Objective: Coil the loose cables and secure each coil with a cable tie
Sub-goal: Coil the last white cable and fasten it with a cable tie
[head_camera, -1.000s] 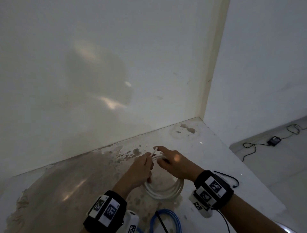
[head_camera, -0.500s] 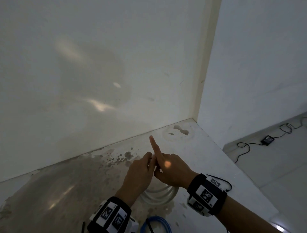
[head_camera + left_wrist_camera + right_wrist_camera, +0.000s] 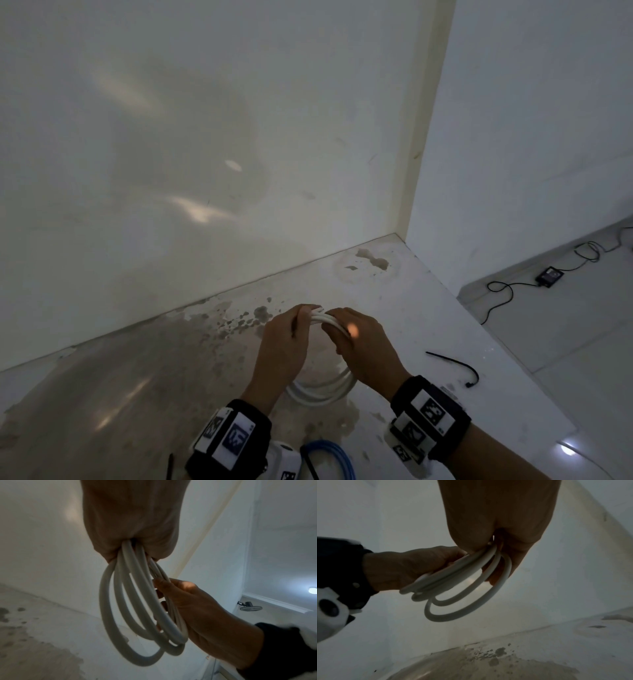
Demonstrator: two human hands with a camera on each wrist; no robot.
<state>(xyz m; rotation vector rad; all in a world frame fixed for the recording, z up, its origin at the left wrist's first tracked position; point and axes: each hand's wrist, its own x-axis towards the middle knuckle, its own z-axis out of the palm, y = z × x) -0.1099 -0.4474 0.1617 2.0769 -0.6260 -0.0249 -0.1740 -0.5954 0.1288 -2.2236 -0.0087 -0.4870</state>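
Observation:
A coil of white cable (image 3: 323, 390) of several loops hangs between both hands above the stained white counter (image 3: 171, 383). My left hand (image 3: 286, 337) grips the top of the coil (image 3: 137, 601), fingers curled round the bunched loops. My right hand (image 3: 356, 339) grips the same bunch just to the right, and in the left wrist view this right hand (image 3: 193, 601) holds the coil's side. In the right wrist view the loops (image 3: 465, 588) fan out below both fists. A black cable tie (image 3: 455, 366) lies on the counter to the right of my right hand.
A coiled blue cable (image 3: 330, 457) lies at the near edge by my left wrist. Walls meet in a corner behind the counter. On the floor at right a small black device (image 3: 549, 275) sits with thin black wires. The counter's right edge drops to that floor.
My right index finger, pointing up half a second ago, has curled back onto the coil. Both hands now hold the bunched loops, and the coil is lifted a little higher.

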